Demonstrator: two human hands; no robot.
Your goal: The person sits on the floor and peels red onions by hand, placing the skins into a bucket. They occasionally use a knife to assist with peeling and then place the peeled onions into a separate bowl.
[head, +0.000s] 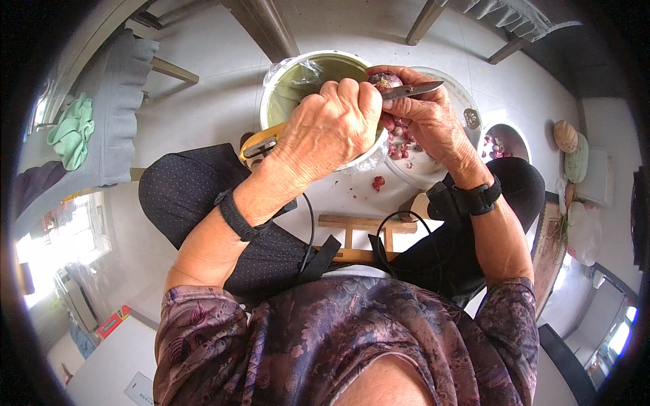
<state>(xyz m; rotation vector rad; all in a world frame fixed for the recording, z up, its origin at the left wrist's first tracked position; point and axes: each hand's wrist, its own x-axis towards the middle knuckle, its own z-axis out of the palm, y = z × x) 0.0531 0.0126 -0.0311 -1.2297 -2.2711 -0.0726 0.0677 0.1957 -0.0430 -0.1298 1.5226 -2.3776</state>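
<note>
My left hand [330, 124] is closed around the handle of a small knife [414, 90], whose blade points right. In my right hand [429, 109] is a red onion or large shallot [384, 80] with its root tuft showing, close to the blade. Both hands are over the right part of a pale bucket [265, 96] with clear plastic at its rim. Beside the bucket, several small red shallots [398, 144] lie in a shallow, pale round tray or lid [431, 170], partly behind my right hand. More shallots [495, 147] are in a white bowl [525, 144] farther right.
Red peel [377, 183] lies on the floor near the bucket. A yellow item [261, 139] shows beside my left wrist. Table or chair legs [266, 30] stand beyond the bucket. A wooden stool frame [355, 222] is between my legs. Gourds or squashes [576, 160] lie at the right wall.
</note>
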